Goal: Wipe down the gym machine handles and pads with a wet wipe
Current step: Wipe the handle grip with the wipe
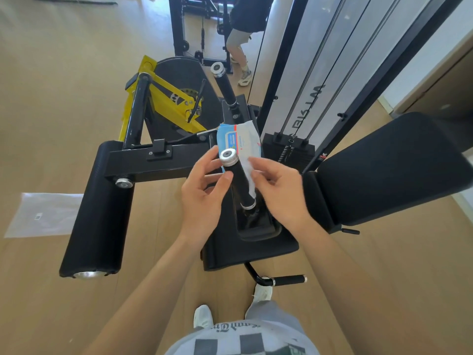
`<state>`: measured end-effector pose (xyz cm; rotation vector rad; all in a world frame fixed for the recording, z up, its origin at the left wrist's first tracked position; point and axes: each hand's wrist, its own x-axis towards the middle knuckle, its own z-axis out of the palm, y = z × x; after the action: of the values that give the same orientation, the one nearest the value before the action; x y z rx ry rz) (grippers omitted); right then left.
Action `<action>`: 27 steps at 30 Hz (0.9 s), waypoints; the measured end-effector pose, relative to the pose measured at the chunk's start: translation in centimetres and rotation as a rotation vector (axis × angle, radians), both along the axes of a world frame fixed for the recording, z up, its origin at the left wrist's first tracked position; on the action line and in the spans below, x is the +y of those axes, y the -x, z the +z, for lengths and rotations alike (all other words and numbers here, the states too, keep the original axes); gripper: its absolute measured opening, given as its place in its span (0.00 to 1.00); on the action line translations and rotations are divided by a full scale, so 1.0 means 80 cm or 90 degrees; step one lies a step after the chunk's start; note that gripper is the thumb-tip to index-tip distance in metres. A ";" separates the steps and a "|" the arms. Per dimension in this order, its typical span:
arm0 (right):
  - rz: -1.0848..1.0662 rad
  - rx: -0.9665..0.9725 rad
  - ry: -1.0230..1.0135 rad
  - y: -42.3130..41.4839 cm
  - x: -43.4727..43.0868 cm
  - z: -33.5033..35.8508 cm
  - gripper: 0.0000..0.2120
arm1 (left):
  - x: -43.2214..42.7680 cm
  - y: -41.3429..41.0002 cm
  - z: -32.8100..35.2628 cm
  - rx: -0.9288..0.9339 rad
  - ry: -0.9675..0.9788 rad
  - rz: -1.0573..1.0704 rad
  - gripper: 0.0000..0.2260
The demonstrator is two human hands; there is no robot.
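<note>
Right hand [281,196] pinches wet wipe [249,175] against handle [239,184]; left hand [202,198] holds pack [240,139]

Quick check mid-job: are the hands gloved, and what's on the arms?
No gloves: the left hand and right hand are bare, no rings, watch or bands showing. Likewise the left forearm and right forearm: no sleeve in view. The top is pale grey with a black-and-white check print.
</note>
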<state>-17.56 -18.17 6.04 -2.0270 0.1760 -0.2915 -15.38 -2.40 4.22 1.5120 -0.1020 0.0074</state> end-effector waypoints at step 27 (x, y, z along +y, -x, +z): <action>0.071 0.109 -0.228 0.045 -0.055 -0.016 0.04 | -0.016 0.052 -0.031 0.049 -0.048 -0.014 0.03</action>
<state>-21.19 -22.56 4.73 -1.6976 0.2052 -0.0132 -19.55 -3.71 1.75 1.5841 -0.0580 -0.0723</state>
